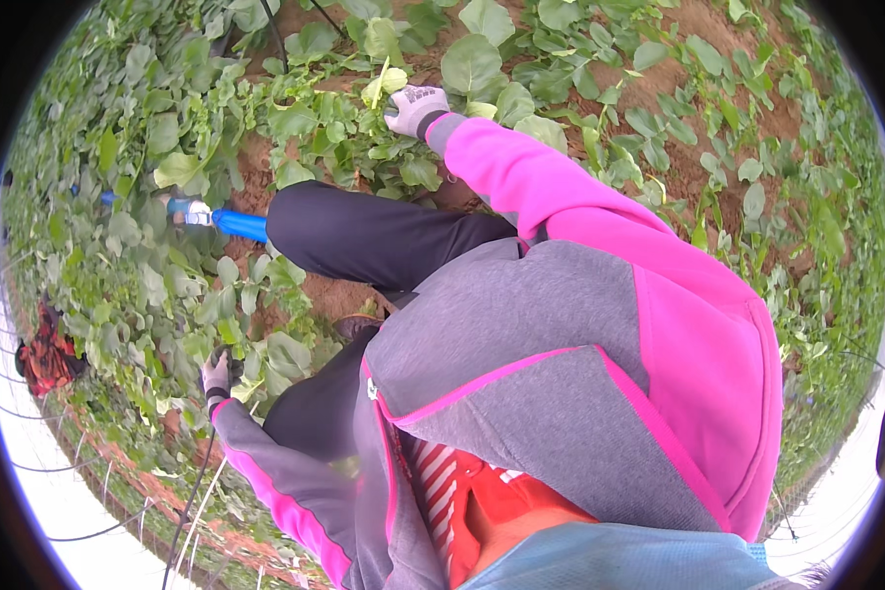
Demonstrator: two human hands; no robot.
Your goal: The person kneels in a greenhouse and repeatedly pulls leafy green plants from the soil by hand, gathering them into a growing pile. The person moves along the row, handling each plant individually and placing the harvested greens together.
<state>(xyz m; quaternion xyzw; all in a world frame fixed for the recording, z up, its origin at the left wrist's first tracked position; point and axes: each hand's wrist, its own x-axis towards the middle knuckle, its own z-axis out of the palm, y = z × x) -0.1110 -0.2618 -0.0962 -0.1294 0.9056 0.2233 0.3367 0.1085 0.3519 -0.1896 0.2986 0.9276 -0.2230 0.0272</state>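
My right hand (417, 109), in a light grey knit glove with dark print, is closed around a pale yellow-green leaf and its stem (378, 85). Low leafy plants (420, 171) surround it. My left hand (221, 372) wears a similar glove with a dark palm side and reaches down among broad green leaves (289, 356). Its fingers are partly hidden, so whether it grips anything cannot be made out. Between the two hands, my dark-trousered knee (317, 225) is bent over the plants.
A blue and white object (240, 224) lies among leaves beyond my knee. Reddish-brown soil (339, 291) shows between plants. Dark red patterned cloth (48, 354) is at the far left. Thin wire hoops (103, 527) and a dark rod (192, 501) stand at lower left.
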